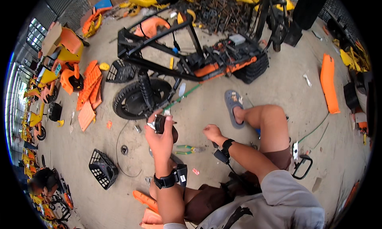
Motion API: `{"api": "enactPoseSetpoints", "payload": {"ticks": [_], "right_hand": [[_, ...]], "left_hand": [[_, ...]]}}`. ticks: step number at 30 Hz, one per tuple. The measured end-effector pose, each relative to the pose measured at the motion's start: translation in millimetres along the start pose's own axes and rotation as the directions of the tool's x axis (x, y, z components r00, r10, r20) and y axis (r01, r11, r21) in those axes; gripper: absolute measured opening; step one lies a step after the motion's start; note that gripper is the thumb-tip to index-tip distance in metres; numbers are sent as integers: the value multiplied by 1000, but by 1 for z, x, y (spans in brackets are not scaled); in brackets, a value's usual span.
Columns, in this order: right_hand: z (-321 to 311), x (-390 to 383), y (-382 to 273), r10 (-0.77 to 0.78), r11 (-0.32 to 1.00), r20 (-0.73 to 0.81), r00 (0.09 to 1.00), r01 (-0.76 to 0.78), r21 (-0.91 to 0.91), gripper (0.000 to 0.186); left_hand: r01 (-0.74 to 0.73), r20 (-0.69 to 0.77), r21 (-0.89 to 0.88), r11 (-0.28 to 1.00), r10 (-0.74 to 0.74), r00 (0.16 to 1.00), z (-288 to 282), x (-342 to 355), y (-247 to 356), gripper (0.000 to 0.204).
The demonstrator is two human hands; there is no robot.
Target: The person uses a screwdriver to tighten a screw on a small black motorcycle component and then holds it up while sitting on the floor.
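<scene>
My left hand [160,144] is closed around a small black part [159,124] with a pale, shiny bit at its side; its exact kind is unclear. It is held up in front of the rear wheel [139,99] of a stripped black scooter frame [159,42]. To the right, my right hand [213,133] is curled into a fist, away from the frame. A dark bit shows below that fist, and what the fingers hold, if anything, is hidden. Pliers with green and yellow handles [190,150] lie on the floor between my forearms.
A black basket [103,169] and a small gear [124,150] lie at left. Orange panels [90,84] are piled farther left, near parked yellow scooters [51,76]. Dark metal parts [217,16] are heaped behind the frame. An orange panel [328,84] lies at right.
</scene>
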State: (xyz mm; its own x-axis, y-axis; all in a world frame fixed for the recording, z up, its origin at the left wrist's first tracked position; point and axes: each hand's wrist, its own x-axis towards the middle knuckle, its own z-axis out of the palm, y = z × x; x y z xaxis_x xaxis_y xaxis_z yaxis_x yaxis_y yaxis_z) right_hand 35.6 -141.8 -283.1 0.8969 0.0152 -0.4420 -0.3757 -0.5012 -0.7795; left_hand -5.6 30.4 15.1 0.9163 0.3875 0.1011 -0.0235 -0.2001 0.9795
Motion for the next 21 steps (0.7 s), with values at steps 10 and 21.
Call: {"api": "enactPoseSetpoints", "payload": {"ticks": [10, 21], "right_hand": [[-190, -74, -241, -672, 738, 349, 653, 557, 380, 70], [-224, -75, -212, -312, 520, 174, 934, 14, 854, 24]], "left_hand": [[-77, -166, -214, 974, 41, 985, -8, 10, -17, 33], [115, -68, -526, 843, -176, 982, -9, 19, -13, 42]]}}
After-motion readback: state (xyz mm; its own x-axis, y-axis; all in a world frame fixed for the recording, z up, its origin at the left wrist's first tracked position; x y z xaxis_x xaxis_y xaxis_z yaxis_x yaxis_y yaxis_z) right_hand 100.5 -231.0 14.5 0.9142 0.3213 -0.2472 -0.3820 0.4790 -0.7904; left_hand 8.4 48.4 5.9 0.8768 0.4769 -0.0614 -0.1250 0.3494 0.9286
